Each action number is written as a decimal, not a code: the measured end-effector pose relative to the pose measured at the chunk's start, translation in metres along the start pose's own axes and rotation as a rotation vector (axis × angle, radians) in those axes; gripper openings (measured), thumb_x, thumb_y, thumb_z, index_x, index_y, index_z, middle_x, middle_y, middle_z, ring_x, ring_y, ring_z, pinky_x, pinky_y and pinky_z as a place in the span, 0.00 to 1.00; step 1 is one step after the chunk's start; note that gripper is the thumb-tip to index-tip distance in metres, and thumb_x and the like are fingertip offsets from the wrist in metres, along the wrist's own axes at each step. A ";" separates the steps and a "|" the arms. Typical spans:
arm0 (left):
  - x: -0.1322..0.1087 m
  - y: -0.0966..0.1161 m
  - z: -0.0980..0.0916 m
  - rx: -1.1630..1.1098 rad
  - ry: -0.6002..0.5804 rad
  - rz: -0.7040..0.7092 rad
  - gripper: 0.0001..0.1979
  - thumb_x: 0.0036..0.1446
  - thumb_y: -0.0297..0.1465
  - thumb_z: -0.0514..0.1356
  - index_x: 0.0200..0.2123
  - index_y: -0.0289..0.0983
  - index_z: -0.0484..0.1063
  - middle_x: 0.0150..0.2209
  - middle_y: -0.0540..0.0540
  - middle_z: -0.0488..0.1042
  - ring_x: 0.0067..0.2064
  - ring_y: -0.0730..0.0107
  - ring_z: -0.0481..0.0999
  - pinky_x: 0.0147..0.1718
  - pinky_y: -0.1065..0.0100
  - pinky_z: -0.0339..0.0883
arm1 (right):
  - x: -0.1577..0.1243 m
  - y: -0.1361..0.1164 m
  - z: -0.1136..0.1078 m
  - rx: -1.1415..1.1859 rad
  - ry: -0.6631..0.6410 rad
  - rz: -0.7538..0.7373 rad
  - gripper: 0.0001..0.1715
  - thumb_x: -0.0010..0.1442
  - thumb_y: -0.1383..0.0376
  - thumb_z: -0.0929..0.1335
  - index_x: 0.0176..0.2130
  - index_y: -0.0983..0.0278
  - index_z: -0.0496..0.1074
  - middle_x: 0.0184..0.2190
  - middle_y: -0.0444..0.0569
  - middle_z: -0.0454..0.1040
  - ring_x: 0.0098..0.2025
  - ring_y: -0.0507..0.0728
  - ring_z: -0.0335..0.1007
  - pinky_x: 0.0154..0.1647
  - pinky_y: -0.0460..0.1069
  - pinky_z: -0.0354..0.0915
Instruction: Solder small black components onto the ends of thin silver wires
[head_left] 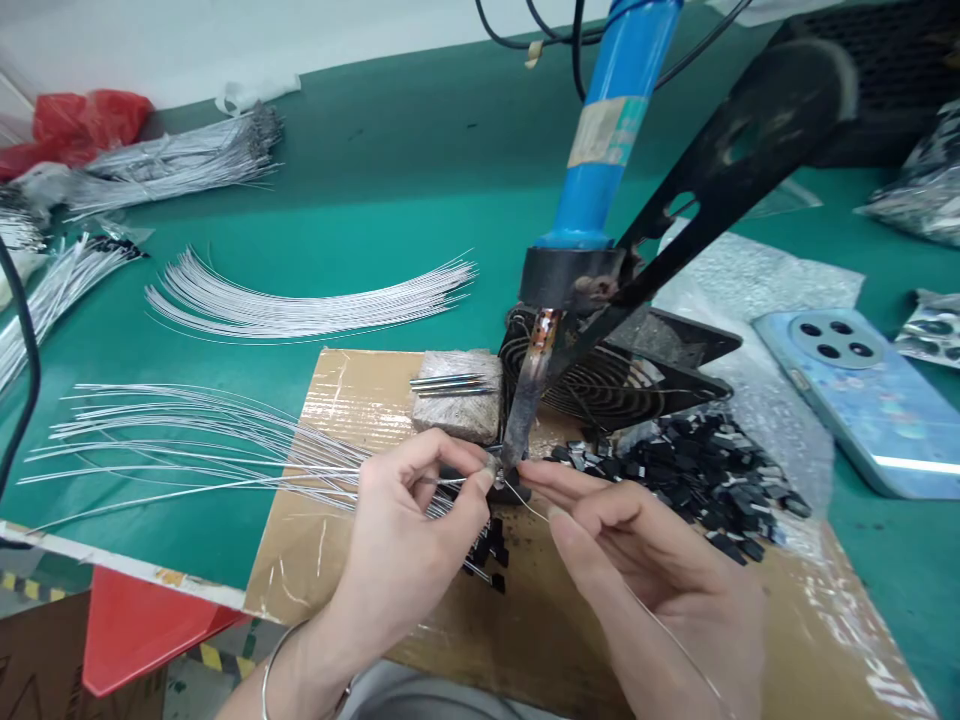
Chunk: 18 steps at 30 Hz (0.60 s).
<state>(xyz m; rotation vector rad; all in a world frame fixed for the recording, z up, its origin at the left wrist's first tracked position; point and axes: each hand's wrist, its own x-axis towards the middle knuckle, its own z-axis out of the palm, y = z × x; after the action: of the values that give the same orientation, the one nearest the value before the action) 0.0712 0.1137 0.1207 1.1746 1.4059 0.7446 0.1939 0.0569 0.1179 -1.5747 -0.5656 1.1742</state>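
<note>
My left hand (416,535) pinches a thin grey wire (448,482) between thumb and fingertips, its end beside the tip of a blue-handled soldering iron (611,120). The iron points downward, held on a black metal arm (750,130). My right hand (660,560) grips a strand of solder wire (526,503) between thumb and fingers, and the strand runs up to the iron's tip. Fingertips hide part of the joint there. Under my left hand lie wires (322,465) with black connectors (489,550) at their ends.
A pile of black connectors (697,470) lies right of the iron, near a black fan (592,370) and a blue phone (862,400). A worn block (457,405) sits on the cardboard (300,550). Bundled white wires (315,308) lie farther back on the green mat.
</note>
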 end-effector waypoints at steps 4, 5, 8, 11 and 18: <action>0.000 0.000 0.000 0.042 0.010 0.003 0.05 0.54 0.25 0.63 0.26 0.35 0.73 0.31 0.46 0.78 0.35 0.67 0.77 0.31 0.69 0.66 | 0.000 0.001 -0.001 -0.007 0.007 0.001 0.19 0.59 0.57 0.74 0.25 0.64 0.68 0.46 0.46 0.78 0.48 0.49 0.77 0.50 0.36 0.69; 0.000 0.000 -0.001 0.047 0.012 0.008 0.05 0.54 0.25 0.63 0.26 0.36 0.73 0.31 0.46 0.78 0.35 0.67 0.77 0.31 0.69 0.66 | 0.000 0.001 -0.001 -0.012 0.006 0.001 0.19 0.59 0.57 0.74 0.25 0.64 0.68 0.46 0.46 0.78 0.48 0.50 0.77 0.50 0.37 0.70; -0.001 0.002 0.000 0.057 0.017 0.022 0.05 0.54 0.25 0.63 0.26 0.36 0.73 0.29 0.47 0.78 0.34 0.67 0.77 0.29 0.69 0.65 | 0.000 0.001 -0.001 -0.010 0.001 -0.007 0.18 0.59 0.58 0.74 0.25 0.64 0.68 0.45 0.46 0.78 0.49 0.50 0.77 0.52 0.37 0.70; -0.002 0.003 0.000 0.061 0.017 0.030 0.05 0.54 0.24 0.63 0.26 0.36 0.74 0.27 0.48 0.77 0.33 0.68 0.77 0.28 0.70 0.64 | -0.001 0.002 -0.002 -0.001 -0.014 -0.012 0.17 0.60 0.59 0.73 0.26 0.64 0.68 0.47 0.46 0.78 0.51 0.50 0.76 0.53 0.37 0.69; 0.000 0.001 0.002 0.030 0.017 0.035 0.06 0.54 0.23 0.62 0.26 0.36 0.74 0.29 0.48 0.78 0.33 0.69 0.77 0.30 0.71 0.66 | -0.001 0.003 -0.003 -0.006 -0.014 -0.011 0.17 0.61 0.59 0.73 0.26 0.63 0.67 0.47 0.46 0.78 0.50 0.51 0.76 0.52 0.37 0.69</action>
<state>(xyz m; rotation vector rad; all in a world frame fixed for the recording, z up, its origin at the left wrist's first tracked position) 0.0735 0.1136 0.1214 1.2210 1.4177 0.7618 0.1954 0.0538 0.1161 -1.5677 -0.5867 1.1763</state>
